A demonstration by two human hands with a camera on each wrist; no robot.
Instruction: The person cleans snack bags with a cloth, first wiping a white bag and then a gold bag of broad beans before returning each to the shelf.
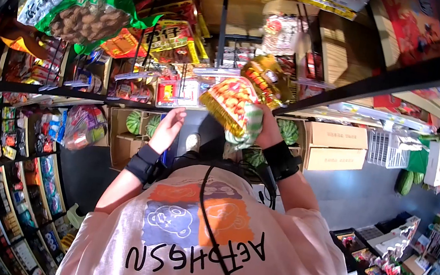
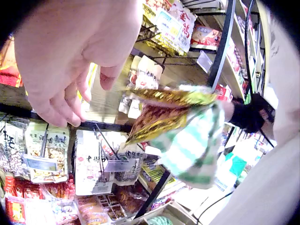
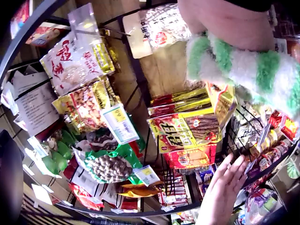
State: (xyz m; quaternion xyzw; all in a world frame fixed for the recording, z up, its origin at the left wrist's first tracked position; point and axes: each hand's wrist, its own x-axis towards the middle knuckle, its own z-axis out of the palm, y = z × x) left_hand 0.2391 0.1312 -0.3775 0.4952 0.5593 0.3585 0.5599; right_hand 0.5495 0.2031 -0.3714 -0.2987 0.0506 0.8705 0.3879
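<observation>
My right hand [image 1: 270,130] holds a green-and-white striped cloth [image 2: 194,150] together with a snack bag [image 1: 231,102], red and gold with a nut picture. In the left wrist view the bag's gold edge sticks out past the fluffy cloth. The fingers of this hand are mostly hidden by the cloth. Just behind the bag in the head view is a shiny gold packet [image 1: 266,79]. My left hand [image 1: 168,128] hangs in front of the rack to the left of the bag, fingers loosely bent and holding nothing. Both wrists wear black bands.
Hanging snack bags fill the rack ahead, among them yellow packets [image 3: 187,131] and a green bag of nuts [image 1: 86,18]. Black rack bars [image 1: 354,89] cross at the right. Below stand cardboard boxes [image 1: 336,147] and watermelons [image 1: 289,131]. A black cable runs down the shirt.
</observation>
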